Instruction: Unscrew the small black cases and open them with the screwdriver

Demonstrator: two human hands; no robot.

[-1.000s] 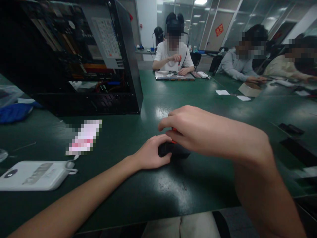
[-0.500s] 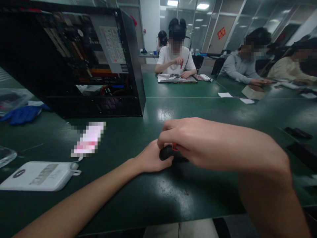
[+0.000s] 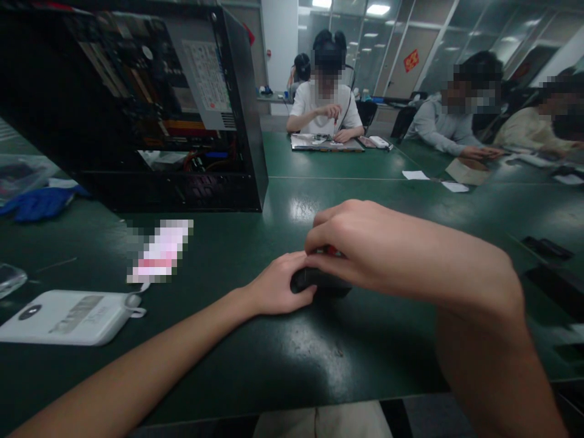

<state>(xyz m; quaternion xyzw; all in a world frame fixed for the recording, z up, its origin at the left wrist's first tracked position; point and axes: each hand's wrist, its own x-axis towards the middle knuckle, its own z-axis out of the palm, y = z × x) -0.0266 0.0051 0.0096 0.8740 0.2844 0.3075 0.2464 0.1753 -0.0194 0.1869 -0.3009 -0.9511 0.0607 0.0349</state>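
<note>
On the green table, my left hand (image 3: 283, 285) grips the rounded end of a black object (image 3: 322, 283), thumb along its near side. My right hand (image 3: 337, 237) is above it, fingers bent down and closed around a red item (image 3: 329, 249), probably a tool handle, mostly hidden by the fingers. The black object's right end shows below my right hand. The two hands are close together, fingertips almost meeting over the object.
An open black computer case (image 3: 264, 146) stands at the back left. Nearer are a white power bank (image 3: 68, 319), a pixelated pink item (image 3: 162, 252) and blue gloves (image 3: 41, 205). Across the table a person (image 3: 326, 103) works on a flat panel (image 3: 319, 143); other people sit at right.
My right hand has lifted slightly and shifted a little right, with its fingers bent around the red item. My left hand stays on the black object. The camera view has tilted slightly.
</note>
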